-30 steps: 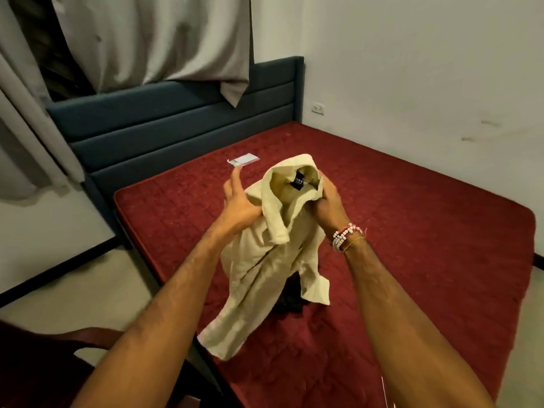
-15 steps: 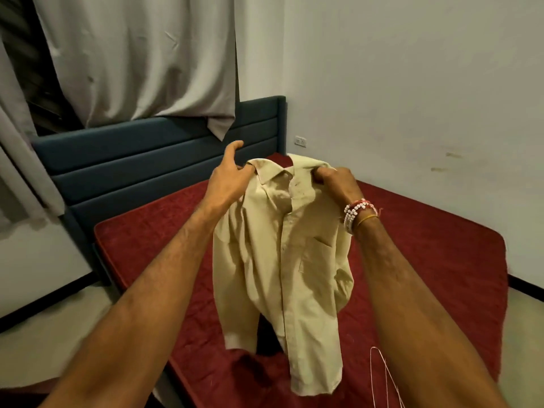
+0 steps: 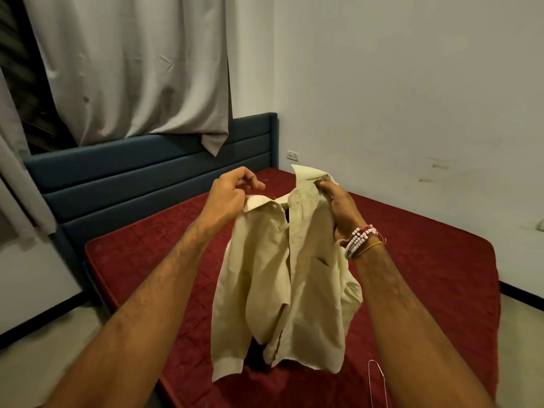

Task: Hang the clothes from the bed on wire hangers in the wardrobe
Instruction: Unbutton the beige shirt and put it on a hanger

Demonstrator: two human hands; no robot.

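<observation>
A cream button-up shirt hangs in the air above the red bed, its front facing me. My left hand pinches the left collar tip. My right hand, with bead bracelets at the wrist, grips the right side of the collar and placket. The collar is spread apart between the two hands. A thin wire hanger lies on the bed beside my right forearm. A dark garment shows on the mattress behind the shirt's hem, mostly hidden. The wardrobe is not in view.
A blue padded headboard runs behind the bed, with grey curtains hanging over it. White walls close the right side, with a socket near the corner. Pale floor lies to the left of the bed.
The shirt went from bunched, collar up, to hanging open with its front toward me. My hands have pulled the collar apart. The view tilted up a little.
</observation>
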